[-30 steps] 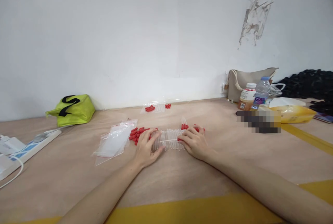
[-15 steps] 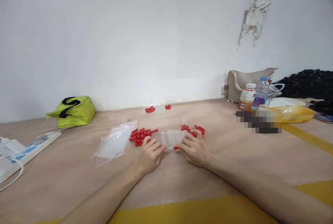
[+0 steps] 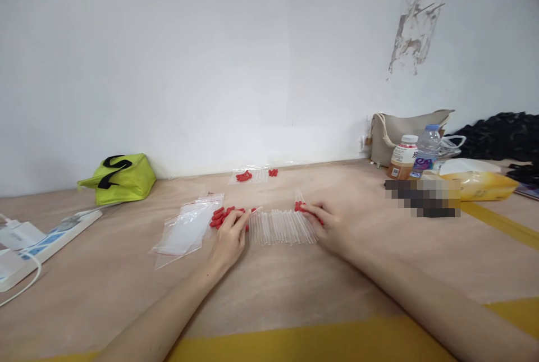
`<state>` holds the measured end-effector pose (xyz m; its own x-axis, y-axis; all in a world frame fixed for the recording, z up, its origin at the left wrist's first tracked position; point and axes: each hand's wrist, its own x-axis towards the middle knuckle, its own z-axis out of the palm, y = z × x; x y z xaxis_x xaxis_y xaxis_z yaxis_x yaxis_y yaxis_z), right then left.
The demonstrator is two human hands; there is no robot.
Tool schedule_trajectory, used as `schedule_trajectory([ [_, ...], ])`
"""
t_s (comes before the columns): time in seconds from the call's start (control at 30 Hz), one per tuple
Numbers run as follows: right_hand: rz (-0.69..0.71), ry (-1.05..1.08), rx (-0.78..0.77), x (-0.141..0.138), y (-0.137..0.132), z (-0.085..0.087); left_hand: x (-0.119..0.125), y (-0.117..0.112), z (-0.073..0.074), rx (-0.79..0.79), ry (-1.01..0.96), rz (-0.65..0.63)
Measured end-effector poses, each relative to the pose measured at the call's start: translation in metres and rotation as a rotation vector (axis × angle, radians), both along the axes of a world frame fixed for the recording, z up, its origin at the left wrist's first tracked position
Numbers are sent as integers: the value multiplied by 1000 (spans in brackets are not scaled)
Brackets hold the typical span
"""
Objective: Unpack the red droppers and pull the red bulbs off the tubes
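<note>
My left hand [image 3: 229,238] reaches over a heap of red rubber bulbs [image 3: 218,216], its fingers bent together; what they pinch is hidden. One bulb with a short clear tip lies just past those fingertips. Between the hands lies a row of thin clear tubes [image 3: 282,227], side by side. My right hand [image 3: 332,227] is at the row's far right corner. Its thumb and forefinger close on the red end of a dropper [image 3: 300,205] in a small group whose clear tubes point away from me. More red bulbs are partly covered by the right hand.
Flat zip bags [image 3: 185,230] lie left of the bulbs. Another bag [image 3: 252,175] with red bulbs and tubes lies near the wall. At left are a power strip [image 3: 54,238] and a lime pouch [image 3: 126,179]. Bottles [image 3: 404,157], a grey bag [image 3: 383,137] and a yellow pack [image 3: 480,185] stand right.
My hands were together at the row's near edge, with a tube and a red bulb between them. They have parted: the left to the bulb heap, the right outward to the dropper group.
</note>
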<state>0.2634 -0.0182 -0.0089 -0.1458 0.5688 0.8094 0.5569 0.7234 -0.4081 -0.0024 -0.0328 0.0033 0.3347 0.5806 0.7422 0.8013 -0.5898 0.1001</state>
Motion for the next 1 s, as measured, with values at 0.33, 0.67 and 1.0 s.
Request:
schedule_trajectory([
  [0.33,-372,118,-537,60,77,35,3,13,-6,-51,38,98],
  [0.67,-385,-133,-636,42,76,30,12,7,-4,-126,136,-100],
  [1.0,-410,-298,-616,32,65,33,9,-5,0,-171,55,-196],
])
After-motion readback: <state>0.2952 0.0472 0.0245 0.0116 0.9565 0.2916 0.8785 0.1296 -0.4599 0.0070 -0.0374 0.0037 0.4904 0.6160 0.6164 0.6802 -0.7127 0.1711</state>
